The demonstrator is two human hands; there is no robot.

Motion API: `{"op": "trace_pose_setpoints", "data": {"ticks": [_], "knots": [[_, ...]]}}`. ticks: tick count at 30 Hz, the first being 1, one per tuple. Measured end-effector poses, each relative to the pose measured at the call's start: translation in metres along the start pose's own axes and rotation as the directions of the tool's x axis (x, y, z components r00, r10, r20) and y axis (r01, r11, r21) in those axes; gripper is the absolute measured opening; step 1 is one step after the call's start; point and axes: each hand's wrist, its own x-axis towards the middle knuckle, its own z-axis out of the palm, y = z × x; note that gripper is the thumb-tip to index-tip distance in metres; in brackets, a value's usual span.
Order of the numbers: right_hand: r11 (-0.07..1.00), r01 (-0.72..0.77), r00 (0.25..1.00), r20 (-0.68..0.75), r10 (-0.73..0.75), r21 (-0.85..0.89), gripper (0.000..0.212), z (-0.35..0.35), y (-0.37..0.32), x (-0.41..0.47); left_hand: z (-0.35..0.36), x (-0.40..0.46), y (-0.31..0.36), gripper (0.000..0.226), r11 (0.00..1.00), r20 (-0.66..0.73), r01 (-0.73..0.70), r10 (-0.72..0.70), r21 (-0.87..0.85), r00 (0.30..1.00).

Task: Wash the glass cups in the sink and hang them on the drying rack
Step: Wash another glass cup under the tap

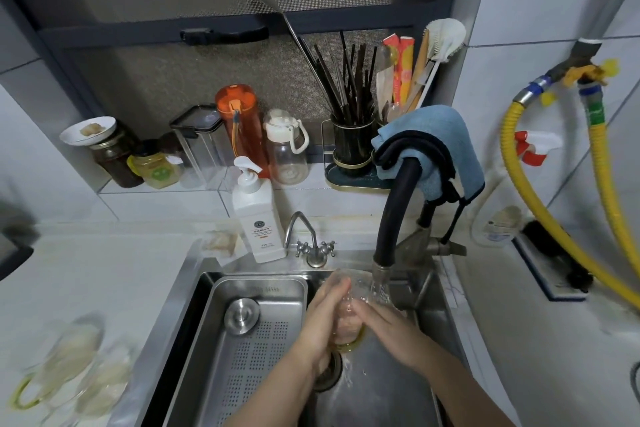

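My left hand (323, 319) and right hand (384, 326) both wrap a clear glass cup (348, 314) over the steel sink (426, 291), beside the black faucet's (398, 204) running water (381, 289).

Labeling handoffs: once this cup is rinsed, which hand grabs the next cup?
Left, probably. The waiting cups lie on the counter left of the sink; both the left hand and right hand grip the cup.
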Motion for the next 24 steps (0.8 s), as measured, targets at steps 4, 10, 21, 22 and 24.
{"op": "trace_pose_setpoints", "data": {"ticks": [4,10,21,22,24], "knots": [[0.994,-0.026,1.0,-0.01,0.025,-0.107,0.073,-0.003,0.006,0.008,0.003,0.002,-0.002,0.035,1.0,0.031,0.005,-0.006,0.029,1.0],[0.999,0.009,0.999,0.039,-0.011,0.047,0.027,-0.004,0.001,0.006,-0.002,0.007,0.005,0.053,0.997,0.029,0.03,-0.032,0.074,0.999],[0.994,0.097,0.972,-0.219,-0.084,0.051,0.019,-0.012,0.02,-0.01,-0.01,0.004,0.001,0.068,0.964,0.12,0.246,-0.258,0.103,0.959],[0.989,0.083,0.961,-0.271,-0.047,0.123,0.019,-0.01,0.018,-0.007,-0.008,0.002,-0.002,0.07,0.966,0.111,0.244,-0.252,0.085,0.961],[0.967,0.062,0.94,-0.34,0.026,0.247,0.018,-0.006,0.014,-0.003,-0.003,-0.002,-0.008,0.074,0.975,0.085,0.216,-0.22,0.057,0.972]]}}
